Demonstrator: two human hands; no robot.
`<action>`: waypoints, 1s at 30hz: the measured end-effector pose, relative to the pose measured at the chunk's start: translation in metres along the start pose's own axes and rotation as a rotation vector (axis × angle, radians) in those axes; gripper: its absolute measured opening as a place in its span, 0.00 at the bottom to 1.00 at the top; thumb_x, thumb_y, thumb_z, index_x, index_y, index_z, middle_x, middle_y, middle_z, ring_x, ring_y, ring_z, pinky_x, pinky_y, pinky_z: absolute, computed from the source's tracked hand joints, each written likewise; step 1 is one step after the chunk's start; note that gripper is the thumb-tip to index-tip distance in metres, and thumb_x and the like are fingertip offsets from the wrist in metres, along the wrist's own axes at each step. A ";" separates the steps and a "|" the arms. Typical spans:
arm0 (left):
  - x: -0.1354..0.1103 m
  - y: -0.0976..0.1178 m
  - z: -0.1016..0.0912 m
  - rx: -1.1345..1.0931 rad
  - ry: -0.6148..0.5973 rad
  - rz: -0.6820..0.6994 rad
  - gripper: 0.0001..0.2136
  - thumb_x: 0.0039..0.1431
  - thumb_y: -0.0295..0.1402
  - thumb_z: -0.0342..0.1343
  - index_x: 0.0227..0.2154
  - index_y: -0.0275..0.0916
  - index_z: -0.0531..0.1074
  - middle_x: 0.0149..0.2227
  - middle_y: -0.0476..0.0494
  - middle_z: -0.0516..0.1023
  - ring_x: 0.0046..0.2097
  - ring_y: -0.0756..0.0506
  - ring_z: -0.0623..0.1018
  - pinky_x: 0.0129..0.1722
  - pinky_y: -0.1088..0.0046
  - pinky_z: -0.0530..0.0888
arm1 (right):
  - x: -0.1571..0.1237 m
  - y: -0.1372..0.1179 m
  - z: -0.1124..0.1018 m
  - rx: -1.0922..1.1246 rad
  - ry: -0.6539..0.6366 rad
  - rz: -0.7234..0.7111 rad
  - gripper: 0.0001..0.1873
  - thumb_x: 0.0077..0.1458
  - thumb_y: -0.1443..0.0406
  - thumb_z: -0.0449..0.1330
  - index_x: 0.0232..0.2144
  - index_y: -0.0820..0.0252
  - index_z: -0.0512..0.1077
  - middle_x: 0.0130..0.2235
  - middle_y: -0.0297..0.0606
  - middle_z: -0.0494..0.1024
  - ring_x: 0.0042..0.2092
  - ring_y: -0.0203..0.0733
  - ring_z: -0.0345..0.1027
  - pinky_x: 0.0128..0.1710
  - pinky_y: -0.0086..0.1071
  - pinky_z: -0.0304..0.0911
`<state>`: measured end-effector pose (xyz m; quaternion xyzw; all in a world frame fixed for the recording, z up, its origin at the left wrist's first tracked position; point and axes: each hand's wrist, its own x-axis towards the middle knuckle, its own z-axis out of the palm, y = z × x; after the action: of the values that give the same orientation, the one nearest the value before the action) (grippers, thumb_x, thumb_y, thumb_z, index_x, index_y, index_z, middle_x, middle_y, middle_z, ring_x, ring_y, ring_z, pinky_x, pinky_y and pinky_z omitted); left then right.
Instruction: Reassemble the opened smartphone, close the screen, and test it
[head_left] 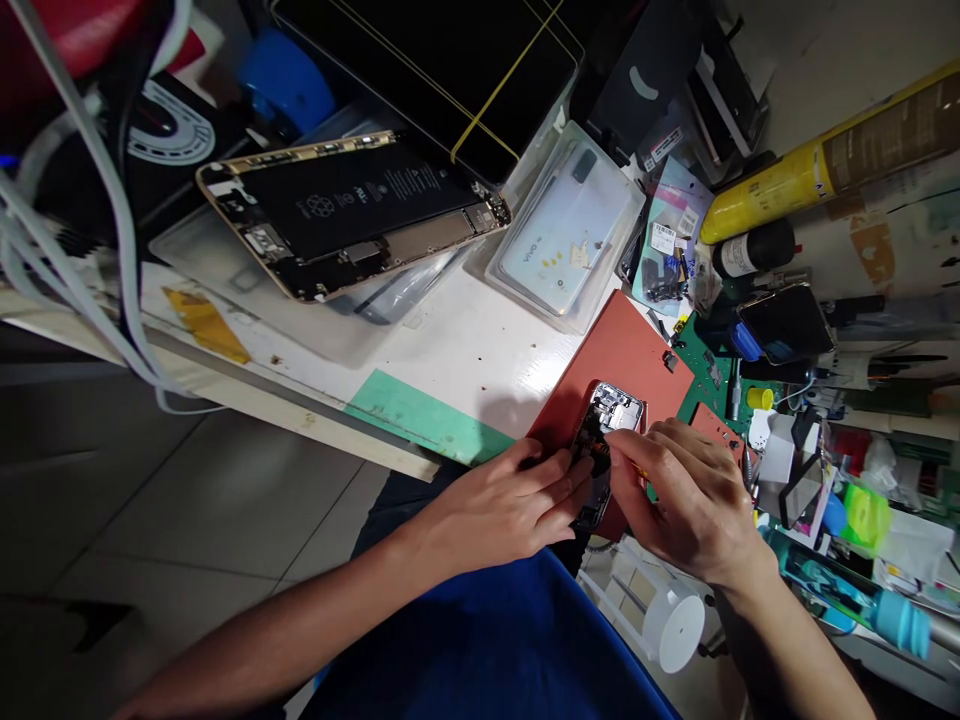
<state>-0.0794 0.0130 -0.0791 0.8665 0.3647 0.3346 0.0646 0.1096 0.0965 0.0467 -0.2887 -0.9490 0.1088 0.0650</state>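
An opened smartphone (pixel 618 408), its inner parts bare, lies on an orange-red mat (pixel 634 345). My left hand (pixel 517 505) holds it at its left side, with the fingers laid over its edge and part of its inside. Over the phone's right side, my right hand (pixel 686 495) is closed in a pinch, thumb and forefinger together close above the inner parts. A little orange-yellow shows by those fingers, but the thing they hold is mostly hidden. My hands cover the lower part of the phone.
Another opened phone (pixel 352 215) with a black battery rests on plastic trays. Nearby, a pale vivo phone (pixel 566 230) lies in a clear tray (pixel 487 270). A yellow spray can (pixel 765 200) and a green mat (pixel 709 375) are at right. White cables (pixel 124 270) hang at left.
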 end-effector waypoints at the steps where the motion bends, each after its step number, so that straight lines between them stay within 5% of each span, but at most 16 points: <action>1: 0.000 0.000 0.000 0.003 -0.002 0.000 0.19 0.74 0.44 0.56 0.58 0.37 0.77 0.62 0.37 0.79 0.62 0.42 0.74 0.62 0.60 0.67 | 0.000 0.000 0.000 0.000 -0.003 0.001 0.13 0.67 0.76 0.59 0.52 0.63 0.70 0.30 0.34 0.74 0.31 0.38 0.65 0.31 0.36 0.64; 30: 0.001 -0.001 -0.002 -0.004 -0.020 0.003 0.20 0.75 0.44 0.53 0.59 0.37 0.77 0.61 0.40 0.79 0.62 0.43 0.74 0.60 0.59 0.69 | 0.003 -0.003 -0.001 -0.010 -0.057 -0.008 0.11 0.67 0.77 0.57 0.49 0.63 0.72 0.28 0.32 0.70 0.30 0.38 0.60 0.31 0.36 0.59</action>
<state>-0.0805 0.0143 -0.0776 0.8702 0.3620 0.3269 0.0691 0.1054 0.0961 0.0490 -0.2819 -0.9522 0.1118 0.0367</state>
